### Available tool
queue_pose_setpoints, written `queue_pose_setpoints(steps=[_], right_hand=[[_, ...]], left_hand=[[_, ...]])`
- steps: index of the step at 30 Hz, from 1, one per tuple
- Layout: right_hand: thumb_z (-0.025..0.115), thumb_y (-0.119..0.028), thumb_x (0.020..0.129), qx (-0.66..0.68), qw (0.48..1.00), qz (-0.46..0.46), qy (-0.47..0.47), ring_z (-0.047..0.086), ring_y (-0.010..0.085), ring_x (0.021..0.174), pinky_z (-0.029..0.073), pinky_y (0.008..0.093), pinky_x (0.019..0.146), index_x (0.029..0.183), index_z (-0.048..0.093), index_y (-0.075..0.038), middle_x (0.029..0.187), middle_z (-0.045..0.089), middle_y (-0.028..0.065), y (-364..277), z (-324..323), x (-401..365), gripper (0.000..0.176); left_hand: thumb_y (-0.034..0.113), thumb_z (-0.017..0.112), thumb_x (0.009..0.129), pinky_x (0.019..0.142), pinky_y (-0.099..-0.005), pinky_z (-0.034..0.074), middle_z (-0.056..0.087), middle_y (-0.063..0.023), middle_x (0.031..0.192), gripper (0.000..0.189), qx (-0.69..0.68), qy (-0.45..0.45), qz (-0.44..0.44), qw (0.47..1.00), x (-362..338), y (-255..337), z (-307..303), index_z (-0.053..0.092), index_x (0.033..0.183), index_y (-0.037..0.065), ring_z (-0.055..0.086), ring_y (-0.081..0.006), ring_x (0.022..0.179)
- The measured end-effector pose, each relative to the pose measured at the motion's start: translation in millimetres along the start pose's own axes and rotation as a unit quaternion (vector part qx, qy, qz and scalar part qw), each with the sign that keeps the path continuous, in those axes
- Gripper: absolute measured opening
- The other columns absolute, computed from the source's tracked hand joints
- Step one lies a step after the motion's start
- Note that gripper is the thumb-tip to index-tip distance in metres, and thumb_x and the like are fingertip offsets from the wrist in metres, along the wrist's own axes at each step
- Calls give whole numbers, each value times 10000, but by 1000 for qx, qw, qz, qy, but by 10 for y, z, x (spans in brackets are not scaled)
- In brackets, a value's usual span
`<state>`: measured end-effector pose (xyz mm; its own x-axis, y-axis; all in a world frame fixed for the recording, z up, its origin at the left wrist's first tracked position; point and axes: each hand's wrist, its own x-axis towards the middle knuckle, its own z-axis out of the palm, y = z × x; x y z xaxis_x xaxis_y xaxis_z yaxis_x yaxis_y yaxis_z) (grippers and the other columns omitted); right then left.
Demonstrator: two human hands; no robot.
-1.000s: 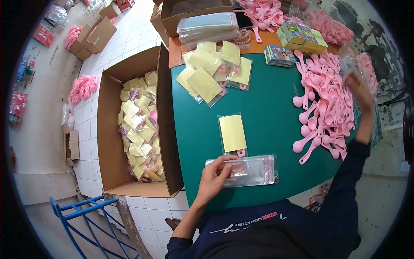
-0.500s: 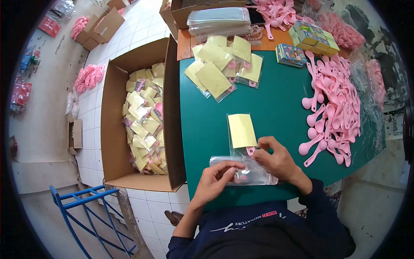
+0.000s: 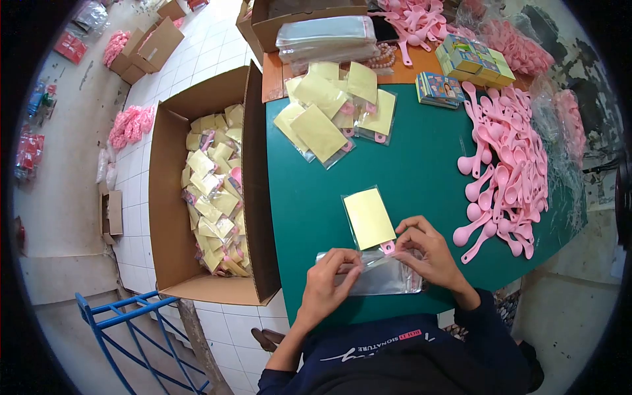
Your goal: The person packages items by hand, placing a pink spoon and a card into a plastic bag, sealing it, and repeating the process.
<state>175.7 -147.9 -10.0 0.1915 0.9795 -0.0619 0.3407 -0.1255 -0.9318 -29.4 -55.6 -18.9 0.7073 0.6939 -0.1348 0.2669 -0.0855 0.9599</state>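
Note:
A clear plastic bag (image 3: 370, 220) lies on the green table, with a pale yellow card inside it and the pink handle end of a spoon (image 3: 388, 247) showing at its near edge. My left hand (image 3: 331, 280) has thumb and fingers closed at the left of the bag's near end, on the clear film. At the right of that end, beside the spoon handle, my right hand (image 3: 426, 253) pinches the film. Under both hands is a stack of clear bags (image 3: 385, 280), partly covered.
Filled bags (image 3: 322, 131) lie at the table's far left. Pink spoons (image 3: 503, 171) are heaped on the right, near small stacked booklets (image 3: 440, 90). Left of the table stands a cardboard box (image 3: 262, 197) holding many filled bags. A blue metal rack (image 3: 131, 319) is at the lower left.
My left fingers, stretched out before, have closed at the bag's near end. The bag with the card has tilted slightly and come nearer to me. The whole view has shifted a little.

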Motion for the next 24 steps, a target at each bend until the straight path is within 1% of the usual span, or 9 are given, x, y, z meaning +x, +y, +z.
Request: queue_pose_setpoints(steps=[1, 4, 7, 8, 11, 14, 17, 20, 24], right_hand=[[673, -40, 794, 34, 999, 13, 17, 613, 166, 855, 529, 268, 712, 881, 595, 15, 1027, 516, 126, 7, 29, -4, 129], [650, -41, 823, 14, 999, 30, 28, 630, 141, 827, 541, 248, 692, 884, 587, 30, 973, 555, 114, -84, 38, 7, 113], [608, -34, 862, 140, 984, 105, 30, 639, 129, 781, 545, 254, 675, 891, 569, 52, 898, 601, 108, 25, 112, 7, 100], [598, -31, 870, 149, 982, 111, 32, 640, 127, 770, 544, 251, 668, 894, 560, 56, 874, 609, 105, 20, 118, 13, 98], [575, -23, 887, 164, 978, 126, 40, 644, 122, 739, 540, 242, 644, 901, 537, 64, 817, 629, 101, 6, 120, 51, 96], [566, -7, 887, 162, 976, 138, 47, 645, 124, 708, 535, 236, 614, 913, 515, 55, 795, 629, 105, 8, 145, 91, 84], [558, 20, 881, 154, 975, 147, 59, 642, 130, 668, 533, 238, 591, 928, 489, 37, 774, 617, 102, -2, 154, 116, 85], [574, 13, 874, 151, 976, 140, 72, 642, 127, 657, 526, 233, 569, 918, 478, 30, 758, 616, 100, 35, 170, 127, 107], [586, -1, 870, 158, 976, 131, 75, 641, 118, 656, 517, 227, 549, 889, 480, 28, 742, 617, 94, 82, 193, 138, 112]], left_hand=[[-21, 604, 833, 762, -296, 554, 613, -91, 978, 113, -29, 5, -15, 999, 0, -2, 24, 567, 940, -9, 614, -155, 915], [-4, 602, 845, 775, -294, 549, 608, -94, 1008, 93, -36, 16, -33, 999, 16, 34, 69, 567, 930, -11, 610, -153, 914], [16, 622, 843, 759, -270, 534, 618, -87, 976, 99, -74, 41, -93, 992, 14, 54, 112, 582, 927, -15, 611, -130, 878], [20, 626, 842, 755, -263, 529, 620, -85, 969, 101, -79, 48, -108, 990, 17, 55, 122, 585, 926, -16, 611, -124, 870], [34, 637, 843, 734, -247, 515, 623, -70, 944, 109, -89, 80, -93, 988, 27, 15, 151, 590, 925, -22, 606, -107, 846], [33, 635, 846, 725, -232, 504, 619, -63, 939, 103, -45, 99, -51, 993, 41, 5, 148, 591, 914, -31, 599, -98, 831], [32, 636, 847, 695, -225, 507, 612, -68, 931, 130, -89, 101, -93, 986, 39, -6, 159, 577, 942, -34, 596, -98, 821], [27, 628, 853, 650, -218, 506, 606, -74, 922, 159, -147, 128, -117, 974, 50, -60, 210, 549, 980, -27, 590, -96, 799], [21, 611, 864, 606, -218, 501, 598, -64, 914, 166, -164, 141, -100, 971, 80, -32, 206, 522, 998, -20, 577, -87, 765]])
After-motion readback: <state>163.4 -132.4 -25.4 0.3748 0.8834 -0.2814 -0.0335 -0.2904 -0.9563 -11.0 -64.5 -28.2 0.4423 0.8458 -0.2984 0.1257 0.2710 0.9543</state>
